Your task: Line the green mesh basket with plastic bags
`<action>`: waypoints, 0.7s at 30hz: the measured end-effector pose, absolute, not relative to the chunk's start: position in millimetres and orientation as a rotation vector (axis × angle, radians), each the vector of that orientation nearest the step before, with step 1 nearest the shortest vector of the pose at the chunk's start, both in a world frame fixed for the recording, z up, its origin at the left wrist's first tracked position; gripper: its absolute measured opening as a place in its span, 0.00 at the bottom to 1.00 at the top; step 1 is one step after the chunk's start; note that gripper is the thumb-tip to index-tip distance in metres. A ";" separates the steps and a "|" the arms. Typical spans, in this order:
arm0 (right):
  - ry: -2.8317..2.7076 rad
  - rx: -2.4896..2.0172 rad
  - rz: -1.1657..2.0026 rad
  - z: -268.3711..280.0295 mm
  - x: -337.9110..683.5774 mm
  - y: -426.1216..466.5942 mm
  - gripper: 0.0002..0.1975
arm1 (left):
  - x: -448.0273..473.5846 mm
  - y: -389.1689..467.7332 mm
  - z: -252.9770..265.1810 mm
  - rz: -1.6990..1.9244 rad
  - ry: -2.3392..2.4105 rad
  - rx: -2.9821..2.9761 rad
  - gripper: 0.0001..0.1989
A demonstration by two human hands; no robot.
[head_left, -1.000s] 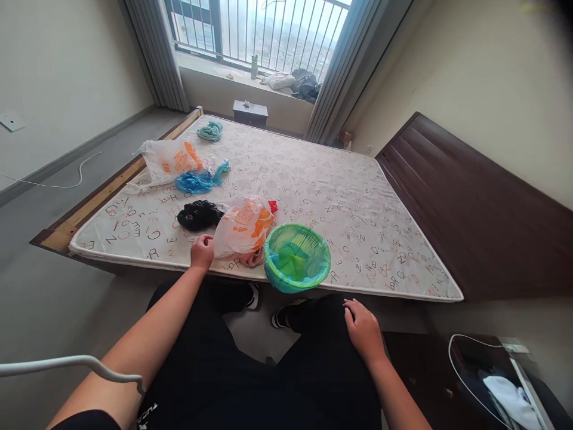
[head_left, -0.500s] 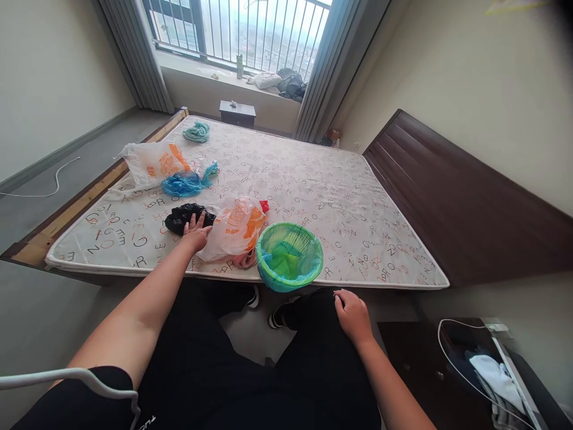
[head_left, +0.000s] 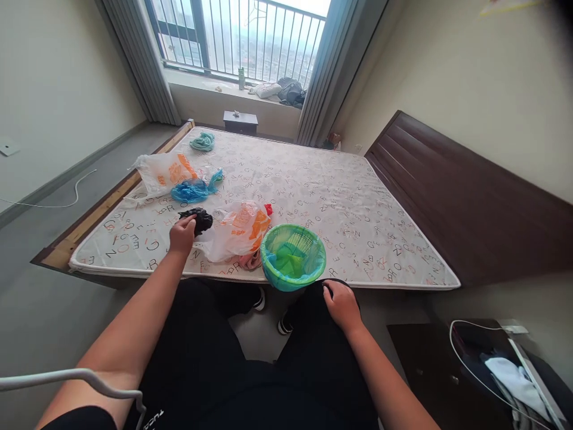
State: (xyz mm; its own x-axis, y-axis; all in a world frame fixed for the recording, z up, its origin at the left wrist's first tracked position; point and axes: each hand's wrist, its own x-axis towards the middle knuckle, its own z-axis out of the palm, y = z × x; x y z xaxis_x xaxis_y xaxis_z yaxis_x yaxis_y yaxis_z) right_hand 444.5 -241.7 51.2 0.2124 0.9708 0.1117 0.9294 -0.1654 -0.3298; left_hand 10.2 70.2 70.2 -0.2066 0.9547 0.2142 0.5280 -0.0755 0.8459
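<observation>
My left hand (head_left: 182, 232) is closed on the upper left part of a crumpled black plastic bag (head_left: 203, 221) at the mattress's near left. To the right of that bag lies a white plastic bag with orange print (head_left: 237, 230). A pink cloth (head_left: 250, 260) sticks out from under its near side. Beside it, at the mattress edge, stands a green mesh basket (head_left: 323, 257) lined with a thin bluish bag. My right hand (head_left: 342, 303) rests on my right knee, its fingers curled over the dark trousers, with no object visible in it.
Farther back on the mattress (head_left: 286, 173) lie a blue plastic bag (head_left: 192, 190), another white bag with orange print (head_left: 163, 172) and a teal cloth (head_left: 203, 141). A dark headboard (head_left: 470, 197) rises at right. A cabinet with a white cable (head_left: 456, 352) stands at lower right.
My left hand has gone from lying spread on the black bag to gripping it, and the bag looks more bunched up. My right hand stays on the knee; the view has shifted slightly.
</observation>
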 end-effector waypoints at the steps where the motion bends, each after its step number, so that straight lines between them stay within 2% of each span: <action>1: -1.857 -2.051 0.159 53.5 435.2 -242.9 0.17 | 3.3 50.0 78.6 1.283 1.665 1.575 0.21; 4: -2.192 -1.479 0.195 60.7 388.2 -248.7 0.20 | -8.0 -28.2 97.9 1.274 1.505 1.541 0.21; 6: -2.237 -1.185 0.251 63.9 344.3 -247.1 0.31 | -4.8 -84.7 107.7 1.151 1.349 1.536 0.19; 9: -2.010 -1.183 0.254 63.4 278.3 -226.5 0.42 | 13.8 -152.2 123.5 0.848 0.927 1.499 0.23; 10: -1.948 -1.196 0.296 61.8 260.2 -215.5 0.41 | 21.4 -167.1 129.0 0.728 0.783 1.481 0.24; 12: -1.818 -1.253 0.472 58.0 234.0 -191.6 0.25 | 34.7 -184.8 138.1 0.565 0.598 1.438 0.26; 13: -1.756 -1.239 0.615 56.4 226.2 -180.8 0.17 | 39.1 -188.3 140.5 0.569 0.587 1.409 0.27; 15: -1.498 -1.276 0.880 56.0 219.8 -165.5 0.10 | 42.6 -187.4 139.3 0.690 0.730 1.332 0.24; 17: -1.166 -1.272 1.082 60.5 220.4 -160.4 0.09 | 41.1 -180.1 129.1 0.862 0.964 1.221 0.15; 18: -1.013 -1.234 1.162 64.6 221.0 -161.2 0.11 | 40.4 -175.7 121.1 0.918 1.056 1.165 0.15; 21: -0.744 -1.041 1.343 81.7 215.3 -170.2 0.18 | 47.2 -166.8 90.2 0.935 1.109 1.064 0.30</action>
